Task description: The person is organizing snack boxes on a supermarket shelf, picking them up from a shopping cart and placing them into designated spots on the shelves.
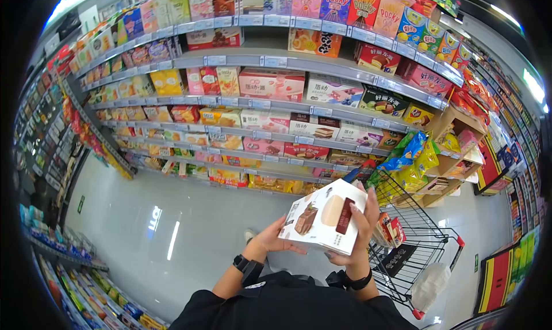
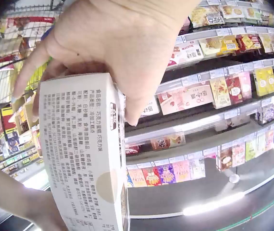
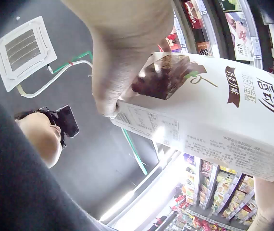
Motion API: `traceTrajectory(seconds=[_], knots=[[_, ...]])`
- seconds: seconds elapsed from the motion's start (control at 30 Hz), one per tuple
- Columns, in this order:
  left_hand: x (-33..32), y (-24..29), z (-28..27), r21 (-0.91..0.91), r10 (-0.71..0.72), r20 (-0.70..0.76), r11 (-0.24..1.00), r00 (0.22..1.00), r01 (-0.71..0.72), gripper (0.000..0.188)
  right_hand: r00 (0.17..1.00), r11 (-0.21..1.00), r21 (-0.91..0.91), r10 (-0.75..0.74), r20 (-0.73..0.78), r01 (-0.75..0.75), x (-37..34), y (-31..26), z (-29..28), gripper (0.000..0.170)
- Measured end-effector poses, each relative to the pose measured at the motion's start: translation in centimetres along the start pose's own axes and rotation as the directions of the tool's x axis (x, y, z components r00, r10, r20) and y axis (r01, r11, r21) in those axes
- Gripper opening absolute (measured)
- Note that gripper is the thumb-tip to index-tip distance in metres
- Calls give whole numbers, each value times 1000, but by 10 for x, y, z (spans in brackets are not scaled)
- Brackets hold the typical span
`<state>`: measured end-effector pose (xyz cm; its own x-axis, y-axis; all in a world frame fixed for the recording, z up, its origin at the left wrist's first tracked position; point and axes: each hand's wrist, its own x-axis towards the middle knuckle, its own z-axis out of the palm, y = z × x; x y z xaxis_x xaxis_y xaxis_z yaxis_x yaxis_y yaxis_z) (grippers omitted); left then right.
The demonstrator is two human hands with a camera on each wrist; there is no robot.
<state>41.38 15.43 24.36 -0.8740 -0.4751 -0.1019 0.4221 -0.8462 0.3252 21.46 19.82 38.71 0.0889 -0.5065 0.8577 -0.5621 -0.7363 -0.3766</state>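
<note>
A white box (image 1: 322, 215) with a cake picture is held tilted between two hands in front of the chest. The left hand (image 1: 271, 237) grips its lower left corner, and the right hand (image 1: 363, 223) holds the right side with fingers bent over the edge. Close up in the left wrist view, the left hand (image 2: 108, 43) curls over one end of the box (image 2: 79, 149), whose side is covered in small print. In the right wrist view, the right hand (image 3: 127, 57) pinches an end of the box (image 3: 214, 106) beside the cake picture.
Shelves (image 1: 276, 60) of boxed snacks stretch across the front. A wire shopping cart (image 1: 422, 232) stands at the right, holding a red package (image 1: 392, 231), with a white bag (image 1: 431, 284) at its near side. Wooden display shelves (image 1: 445, 166) rise behind the cart; more shelving (image 1: 86, 298) stands lower left.
</note>
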Motion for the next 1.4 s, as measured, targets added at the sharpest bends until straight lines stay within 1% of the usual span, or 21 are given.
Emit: traceTrajectory(seconds=[0.07,0.17,0.2,0.23,0.4,0.47,0.5,0.6,0.7,0.8,0.9,1.0,1.03,1.1,1.13,1.2,1.27,1.4], knots=[[4,-6,-13,-58,-2,203,998,979,14,59,1000,1000,-12,-13,-14,13,-5,-6,-10,84],[1,-15,-10,52,-12,195,999,981,2,56,1000,999,-41,13,-28,-14,-14,-17,-23,83],[1,-17,-4,17,-2,117,1000,993,0,54,999,999,-42,21,-40,-23,-17,-20,-26,83],[-3,-20,1,48,27,73,998,997,-30,54,999,994,-98,36,-30,-38,-17,-27,-32,84],[-11,-19,20,201,130,-133,974,983,-102,53,998,990,-130,42,-48,-48,-16,-36,-39,82],[-1,-20,0,169,123,-86,980,989,-107,52,998,985,-160,54,-44,-61,-21,-38,-44,82],[2,-18,2,155,118,-61,982,991,-107,51,997,982,-176,60,-44,-66,-23,-38,-47,82],[6,-20,12,236,110,-169,969,979,-68,49,992,974,-193,104,-71,-116,-26,-40,-55,84],[17,-28,-4,179,52,-38,983,998,-44,49,994,970,-218,101,-53,-110,-27,-42,-61,84],[26,-35,2,191,-5,-106,981,994,25,49,993,959,-258,105,-56,-116,-31,-45,-68,83],[34,-41,13,207,-45,-95,976,994,64,48,987,951,-271,123,-102,-146,-34,-45,-74,81],[39,-45,10,183,-71,-127,979,989,93,46,983,929,-322,157,-97,-180,-39,-45,-80,83],[40,-45,8,175,-71,-125,980,990,93,45,981,934,-308,151,-119,-181,-41,-44,-79,84],[39,-46,7,161,-62,-123,984,990,82,44,978,947,-271,134,-159,-174,-46,-41,-77,85],[39,-46,8,157,-57,-151,984,987,81,44,980,923,-342,137,-143,-178,-48,-41,-78,86],[37,-48,12,143,-43,-208,987,977,74,43,977,940,-293,129,-173,-176,-51,-38,-74,87],[34,-48,14,136,6,-236,990,972,27,43,972,954,-240,134,-194,-179,-53,-39,-70,86],[20,-35,17,139,107,-316,988,943,-65,41,985,952,-260,135,-111,-160,-41,-49,-73,81]])
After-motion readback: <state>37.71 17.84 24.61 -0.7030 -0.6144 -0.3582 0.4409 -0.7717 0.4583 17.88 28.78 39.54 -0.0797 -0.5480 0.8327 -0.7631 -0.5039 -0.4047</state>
